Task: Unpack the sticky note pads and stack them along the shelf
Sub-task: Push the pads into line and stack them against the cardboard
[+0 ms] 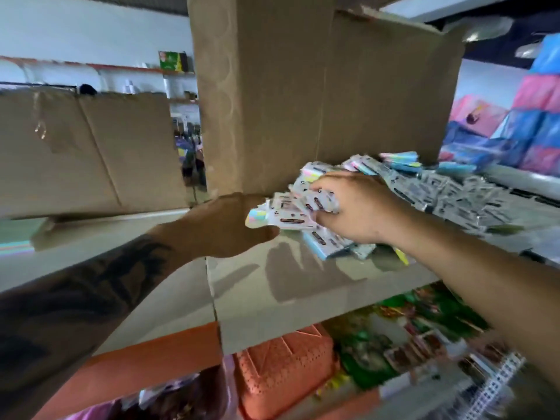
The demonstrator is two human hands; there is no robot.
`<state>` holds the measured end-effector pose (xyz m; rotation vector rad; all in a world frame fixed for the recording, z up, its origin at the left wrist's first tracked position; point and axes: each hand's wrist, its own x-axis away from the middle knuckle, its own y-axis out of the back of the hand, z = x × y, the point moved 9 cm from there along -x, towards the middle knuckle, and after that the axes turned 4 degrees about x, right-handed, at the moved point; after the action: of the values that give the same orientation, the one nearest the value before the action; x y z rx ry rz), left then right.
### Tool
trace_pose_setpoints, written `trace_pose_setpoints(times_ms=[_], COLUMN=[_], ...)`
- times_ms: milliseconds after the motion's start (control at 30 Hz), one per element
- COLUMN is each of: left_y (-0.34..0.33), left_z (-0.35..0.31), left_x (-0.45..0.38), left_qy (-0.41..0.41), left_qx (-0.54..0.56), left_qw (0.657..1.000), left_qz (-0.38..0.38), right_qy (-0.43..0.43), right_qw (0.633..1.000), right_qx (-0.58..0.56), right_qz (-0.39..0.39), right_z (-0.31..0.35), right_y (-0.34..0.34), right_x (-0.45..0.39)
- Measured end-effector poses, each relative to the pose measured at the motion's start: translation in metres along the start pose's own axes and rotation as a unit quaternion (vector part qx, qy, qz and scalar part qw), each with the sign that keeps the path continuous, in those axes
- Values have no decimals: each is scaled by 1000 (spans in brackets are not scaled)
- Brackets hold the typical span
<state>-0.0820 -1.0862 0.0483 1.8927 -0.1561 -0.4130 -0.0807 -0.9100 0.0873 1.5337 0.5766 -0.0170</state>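
A heap of packaged sticky note pads (448, 192) in pastel colours lies on the grey shelf (272, 286), at the foot of a tall cardboard box (318, 95). My right hand (360, 207) is curled over a bunch of pads (297, 207) at the heap's left end and grips them. My left hand (224, 225) meets that same bunch from the left, with its fingers hidden behind the hand and the packs. The picture is blurred by motion.
A second, lower cardboard box (85, 147) stands on the shelf at the left. Below the shelf are an orange perforated basket (285, 371), green packaged goods (409, 334) and spiral notebooks (491, 386). Blue and pink wrapped bales (530, 116) are stacked at the far right.
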Motion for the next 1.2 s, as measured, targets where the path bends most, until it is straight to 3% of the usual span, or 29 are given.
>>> trace_pose_setpoints(times_ms=[300,467,600,900,1200], left_y=[-6,-10,-13,-10,29], left_z=[-70,-89,-92,-86,-67], left_x=[-101,-149,-166,-172,-124], left_qy=[5,19,42,30,52], left_qx=[2,-36,6,-6,-7], left_qw=[996,998,998,999,989], left_qz=[-86,-52,-45,-41,-138], right_qy=[-75,-100,-113,-88,-25], right_qw=[996,992,985,983,984], right_qx=[-51,-71,-119,-158,-169], right_qz=[-18,31,57,12,-45], right_z=[-132,-164,-173,-169,-113], right_y=[7,-11,-26,-21,2], right_x=[-30,-58,-71,-79,-65])
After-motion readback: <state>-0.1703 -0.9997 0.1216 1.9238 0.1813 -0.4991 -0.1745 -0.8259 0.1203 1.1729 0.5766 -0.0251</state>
